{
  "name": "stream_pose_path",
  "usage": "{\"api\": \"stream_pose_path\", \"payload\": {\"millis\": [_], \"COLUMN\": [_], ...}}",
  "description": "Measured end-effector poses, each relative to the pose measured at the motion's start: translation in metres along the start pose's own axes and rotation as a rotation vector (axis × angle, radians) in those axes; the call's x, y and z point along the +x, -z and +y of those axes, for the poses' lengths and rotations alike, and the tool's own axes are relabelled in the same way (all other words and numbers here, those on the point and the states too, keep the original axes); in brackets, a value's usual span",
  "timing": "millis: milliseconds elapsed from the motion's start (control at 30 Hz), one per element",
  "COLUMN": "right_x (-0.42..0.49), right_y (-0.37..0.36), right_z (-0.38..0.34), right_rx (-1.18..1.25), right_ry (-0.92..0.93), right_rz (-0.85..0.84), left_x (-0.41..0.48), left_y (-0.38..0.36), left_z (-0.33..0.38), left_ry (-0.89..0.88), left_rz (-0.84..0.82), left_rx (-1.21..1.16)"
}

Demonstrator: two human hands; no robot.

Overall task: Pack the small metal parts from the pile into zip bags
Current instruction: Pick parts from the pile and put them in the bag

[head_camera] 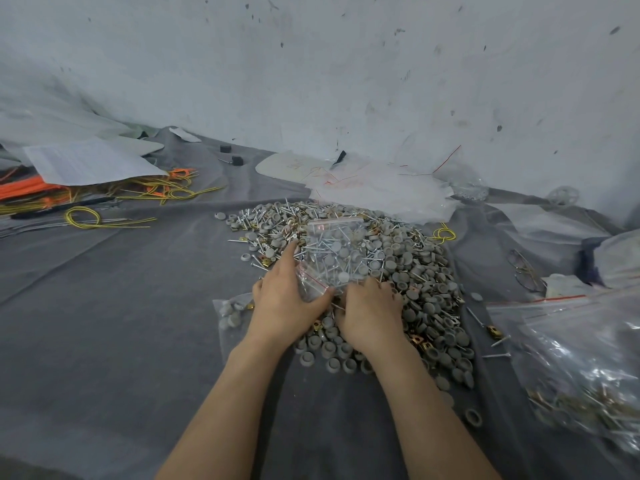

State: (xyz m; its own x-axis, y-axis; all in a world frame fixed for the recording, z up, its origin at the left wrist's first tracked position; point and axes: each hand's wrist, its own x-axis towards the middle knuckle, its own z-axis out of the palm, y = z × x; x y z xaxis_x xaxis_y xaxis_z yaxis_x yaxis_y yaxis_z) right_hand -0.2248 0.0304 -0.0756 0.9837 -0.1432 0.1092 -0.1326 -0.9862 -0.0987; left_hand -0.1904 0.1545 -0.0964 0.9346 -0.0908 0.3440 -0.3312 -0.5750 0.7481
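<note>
Zip bag (332, 258) lies on pile (419, 271), long axis 12-6, at 12 o'clock of both hands. Left hand (287, 299) pinches its near-left corner. Right hand (370, 313) curls into pile at bag's 5 o'clock, grip hidden.

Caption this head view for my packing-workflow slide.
Left hand holds a part-filled zip bag on the pile of screws and grey caps; right hand curls into the pile.

Grey cloth (121, 323) heaped with hardware
A pile (408, 271) of caps and screws sits at centre; orange and yellow cords (104, 192) lie far left, filled zip bags (588, 375) near right.
</note>
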Motion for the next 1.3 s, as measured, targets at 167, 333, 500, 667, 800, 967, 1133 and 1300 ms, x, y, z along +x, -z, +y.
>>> {"api": "stream_pose_path", "payload": {"millis": [167, 333, 500, 667, 800, 967, 1133, 1300], "right_x": [0.002, 0.009, 0.013, 0.008, 0.008, 0.006, 0.005, 0.005], "right_y": [0.001, 0.005, 0.014, 0.017, 0.016, 0.005, 0.000, -0.002], "right_z": [0.004, 0.017, 0.024, 0.007, 0.016, 0.017, 0.005, 0.006], "right_rx": [0.142, 0.505, 0.810, 0.968, 0.834, 0.253, 0.068, 0.110], "right_ry": [-0.017, -0.051, -0.051, 0.109, 0.024, 0.027, 0.033, 0.046], "right_rz": [0.103, 0.178, 0.292, 0.095, 0.238, -0.035, 0.025, 0.054], "left_x": [0.001, 0.001, 0.000, -0.001, 0.000, 0.002, 0.003, 0.002], "left_y": [0.000, -0.002, -0.003, -0.004, -0.001, 0.001, 0.000, 0.000], "left_z": [-0.001, -0.002, -0.001, 0.001, 0.003, 0.001, 0.001, 0.001], "left_ry": [0.004, -0.014, -0.042, -0.065, -0.024, 0.047, 0.054, 0.054], "left_rz": [-0.008, 0.001, -0.031, -0.056, 0.026, 0.126, 0.135, 0.127], "left_rx": [0.010, 0.054, 0.090, 0.089, 0.032, -0.016, -0.001, 0.009]}}
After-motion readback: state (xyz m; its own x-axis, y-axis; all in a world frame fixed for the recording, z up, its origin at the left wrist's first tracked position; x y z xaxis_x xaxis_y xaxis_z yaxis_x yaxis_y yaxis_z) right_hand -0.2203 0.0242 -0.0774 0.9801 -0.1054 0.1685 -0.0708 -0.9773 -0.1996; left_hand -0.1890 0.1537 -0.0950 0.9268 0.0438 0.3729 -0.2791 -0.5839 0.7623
